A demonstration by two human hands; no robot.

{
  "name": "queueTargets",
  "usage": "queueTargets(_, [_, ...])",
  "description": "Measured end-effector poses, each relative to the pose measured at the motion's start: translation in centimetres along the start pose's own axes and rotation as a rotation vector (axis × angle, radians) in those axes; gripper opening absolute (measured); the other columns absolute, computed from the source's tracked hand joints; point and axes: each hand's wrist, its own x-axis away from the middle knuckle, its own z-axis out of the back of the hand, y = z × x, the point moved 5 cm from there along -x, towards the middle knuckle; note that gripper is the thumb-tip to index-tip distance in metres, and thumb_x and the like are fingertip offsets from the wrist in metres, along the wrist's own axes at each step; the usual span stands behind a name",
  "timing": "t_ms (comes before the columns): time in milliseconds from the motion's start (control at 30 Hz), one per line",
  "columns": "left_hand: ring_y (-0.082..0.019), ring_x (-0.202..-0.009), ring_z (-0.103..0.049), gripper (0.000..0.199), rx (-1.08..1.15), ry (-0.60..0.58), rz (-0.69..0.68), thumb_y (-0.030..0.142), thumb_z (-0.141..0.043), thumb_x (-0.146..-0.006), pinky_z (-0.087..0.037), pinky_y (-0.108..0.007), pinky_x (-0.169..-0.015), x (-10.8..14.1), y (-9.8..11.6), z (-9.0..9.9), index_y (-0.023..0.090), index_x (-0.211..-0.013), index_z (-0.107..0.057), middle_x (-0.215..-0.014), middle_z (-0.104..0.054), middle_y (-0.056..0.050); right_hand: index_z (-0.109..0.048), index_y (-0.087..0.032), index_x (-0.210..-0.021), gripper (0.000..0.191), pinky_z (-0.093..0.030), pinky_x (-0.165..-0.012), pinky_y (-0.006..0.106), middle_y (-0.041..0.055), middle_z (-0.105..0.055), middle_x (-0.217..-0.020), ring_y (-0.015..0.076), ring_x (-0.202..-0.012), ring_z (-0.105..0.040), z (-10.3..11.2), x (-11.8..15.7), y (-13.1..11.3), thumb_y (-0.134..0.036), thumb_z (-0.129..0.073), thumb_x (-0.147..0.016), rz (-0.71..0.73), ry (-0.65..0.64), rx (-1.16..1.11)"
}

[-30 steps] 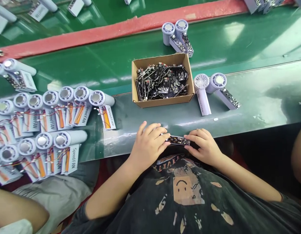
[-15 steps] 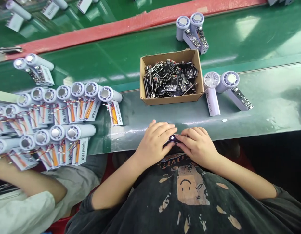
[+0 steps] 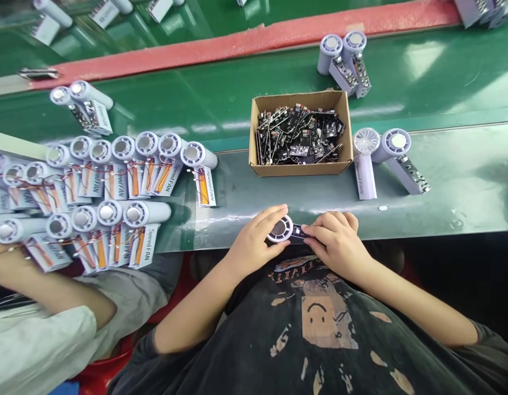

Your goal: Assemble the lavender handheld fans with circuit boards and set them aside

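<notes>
Cups the round head of a purple fan (image 3: 281, 229) in the left hand (image 3: 253, 236), with the thumb on the near side and the fingers round the far side. Pinches the right end of the fan's circuit board (image 3: 297, 231) between thumb and fingers of the right hand (image 3: 337, 237). Holds both by the near edge of the bench (image 3: 233, 220); cannot tell whether resting on it. Risks a drop into the lap or to the floor with any loosening of the left-hand hold. Could flex the board or knock it askew by pressing too hard at one end. Cannot see beneath the board, so cannot rule out a trapped wire.

Farther out to the right, has a small white piece (image 3: 383, 208) lying on the bench; could sweep it off with a careless forearm. Beyond, faces a cardboard box (image 3: 301, 169) heaped with loose boards (image 3: 299, 131), and just beside it a clear-covered fan (image 3: 365, 176) and an open-handled fan (image 3: 396, 142). Could topple these through a clumsy reach. To the left, has closely packed wired fans (image 3: 154, 213); could snag their thin leads by brushing past.
</notes>
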Motion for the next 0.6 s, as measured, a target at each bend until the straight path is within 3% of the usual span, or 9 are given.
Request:
queueTargets(133, [-0.028,-0.14,-0.045,0.071,-0.005,0.014,-0.027,0.023,-0.064,-0.089,-0.044,-0.049,-0.111,0.4,-0.2,-0.5,0.03,-0.15,-0.028,-0.152,-0.043,-0.014,-0.07,-0.027,-0.112,0.021,-0.028,-0.096,0.042,0.0034,-0.069,-0.095,0.0213,-0.093,-0.055,-0.3,0.7,0.3,-0.033,-0.056,-0.097,0.014,0.072,0.067])
queueTargets(233, [-0.035,-0.15,-0.025,0.098,0.027,0.101,-0.038,0.026,-0.072,-0.083,-0.039,-0.056,-0.113,1.2,-1.0,-0.6,0.032,-0.155,-0.006,-0.164,-0.012,-0.02,-0.054,-0.024,-0.135,0.045,-0.027,-0.102,0.045,0.0077,-0.068,-0.108,0.0251,-0.103,-0.057,-0.4,1.2,1.0,-0.046,-0.056,-0.095,-0.021,0.091,0.076])
queueTargets(267, [-0.036,-0.15,-0.022,0.103,0.041,0.124,-0.032,0.027,-0.074,-0.081,-0.037,-0.058,-0.114,1.4,-1.3,-0.6,0.031,-0.155,-0.002,-0.164,-0.01,-0.021,-0.048,-0.022,-0.14,0.055,-0.026,-0.105,0.046,0.0098,-0.067,-0.114,0.0265,-0.107,-0.057,-0.3,1.4,1.1,-0.051,-0.056,-0.093,-0.028,0.107,0.069])
queueTargets(333, [-0.034,-0.149,-0.027,0.103,0.062,0.128,0.0,0.03,-0.075,-0.081,-0.034,-0.058,-0.115,1.8,-1.7,-0.7,0.029,-0.155,-0.003,-0.161,-0.025,-0.021,-0.042,-0.02,-0.142,0.064,-0.024,-0.108,0.047,0.012,-0.065,-0.122,0.0279,-0.113,-0.057,0.0,1.6,1.3,-0.055,-0.057,-0.091,-0.021,0.126,0.054])
queueTargets(433, [-0.03,-0.14,-0.044,0.084,0.064,0.106,0.085,0.029,-0.071,-0.083,-0.036,-0.055,-0.115,1.9,-2.0,-0.8,0.027,-0.151,-0.022,-0.146,-0.051,-0.016,-0.046,-0.022,-0.137,0.052,-0.025,-0.107,0.048,0.0098,-0.067,-0.118,0.0269,-0.11,-0.059,0.0,1.8,1.4,-0.047,-0.057,-0.093,-0.016,0.063,0.063])
queueTargets(600, [-0.028,-0.127,-0.059,0.06,0.062,0.108,0.189,0.028,-0.072,-0.081,-0.048,-0.047,-0.108,1.8,-1.8,-0.9,0.023,-0.136,-0.049,-0.138,-0.061,-0.012,-0.059,-0.021,-0.124,0.035,-0.037,-0.091,0.042,0.0077,-0.07,-0.106,0.0248,-0.096,-0.061,-0.9,1.6,1.5,-0.035,-0.058,-0.093,-0.043,-0.073,0.076])
